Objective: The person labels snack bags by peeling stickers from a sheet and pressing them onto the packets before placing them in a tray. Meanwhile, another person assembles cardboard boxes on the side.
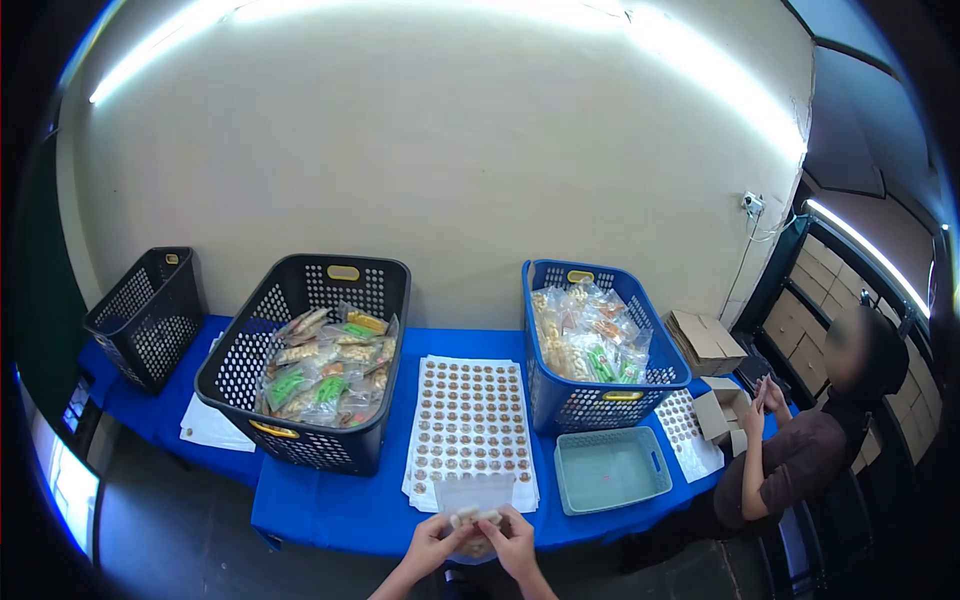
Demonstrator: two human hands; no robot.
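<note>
At the table's front edge, my left hand (432,545) and my right hand (513,543) are closed on the two sides of a clear plastic bag (474,492). Pale pieces show inside the bag between my thumbs; what they are is too small to tell. The bag's upper part overlaps the lower end of a stack of white sheets (470,420) covered with rows of round brown stickers. To the right of the sheets lies a light green tray (612,472) with nothing large in it.
A black basket (320,452) and a blue basket (560,405) hold packed bags. Another black basket (150,330) stands far left on the blue table (330,500). At right are cardboard boxes (722,408), a sticker sheet (688,435) and a person (800,455) with raised hands.
</note>
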